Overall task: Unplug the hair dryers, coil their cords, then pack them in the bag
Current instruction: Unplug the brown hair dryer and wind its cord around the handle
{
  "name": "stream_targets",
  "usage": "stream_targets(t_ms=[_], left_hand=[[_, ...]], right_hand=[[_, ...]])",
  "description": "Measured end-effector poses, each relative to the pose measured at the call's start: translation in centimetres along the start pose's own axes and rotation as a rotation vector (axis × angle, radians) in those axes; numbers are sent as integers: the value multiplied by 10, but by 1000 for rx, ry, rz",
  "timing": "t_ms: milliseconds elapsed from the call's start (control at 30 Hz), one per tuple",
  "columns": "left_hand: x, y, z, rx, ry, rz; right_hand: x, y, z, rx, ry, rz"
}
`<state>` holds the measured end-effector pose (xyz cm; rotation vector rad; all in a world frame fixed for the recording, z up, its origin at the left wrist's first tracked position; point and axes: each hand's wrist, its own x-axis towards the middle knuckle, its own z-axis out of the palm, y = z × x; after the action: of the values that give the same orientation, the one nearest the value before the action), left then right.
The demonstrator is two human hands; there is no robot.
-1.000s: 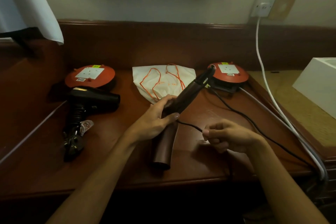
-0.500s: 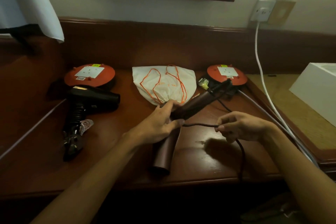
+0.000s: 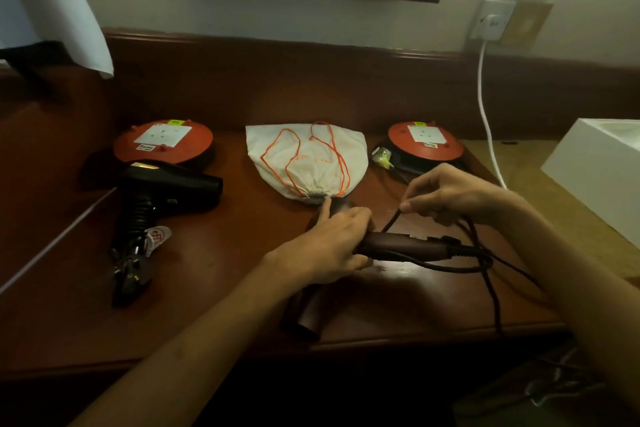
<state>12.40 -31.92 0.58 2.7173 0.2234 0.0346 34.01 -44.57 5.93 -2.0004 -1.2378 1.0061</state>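
My left hand (image 3: 332, 246) grips a brown hair dryer (image 3: 401, 248) at the joint between its barrel and handle; the handle lies level and points right, the barrel (image 3: 308, 315) points toward me. My right hand (image 3: 450, 196) pinches the dryer's dark cord (image 3: 485, 263) just above the handle; the cord loops around the handle's end and drops over the desk's front edge. A black hair dryer (image 3: 166, 191) lies at the left with its cord bundled by its handle (image 3: 133, 267). A white drawstring bag (image 3: 308, 159) with orange cord lies at the back middle.
Two orange cable reels with sockets sit on the wooden desk (image 3: 214, 274), one at back left (image 3: 162, 146), one at back right (image 3: 426, 142). A white cable (image 3: 485, 107) runs down from a wall socket (image 3: 491, 19). A white box (image 3: 602, 170) stands at right.
The brown dryer's handle has swung down from pointing at the right reel to lying level. My right hand moved up and back with the cord, which now loops around the handle's end.
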Motion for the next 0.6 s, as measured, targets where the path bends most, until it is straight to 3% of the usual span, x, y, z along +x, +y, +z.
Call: stream_targets(t_ms=[200, 600], left_hand=[[1, 2, 0, 6, 32, -42], [0, -6, -6, -236, 73, -56]], right_hand=[[-20, -41, -9, -136, -259, 10], [-26, -49, 11, -212, -151, -168]])
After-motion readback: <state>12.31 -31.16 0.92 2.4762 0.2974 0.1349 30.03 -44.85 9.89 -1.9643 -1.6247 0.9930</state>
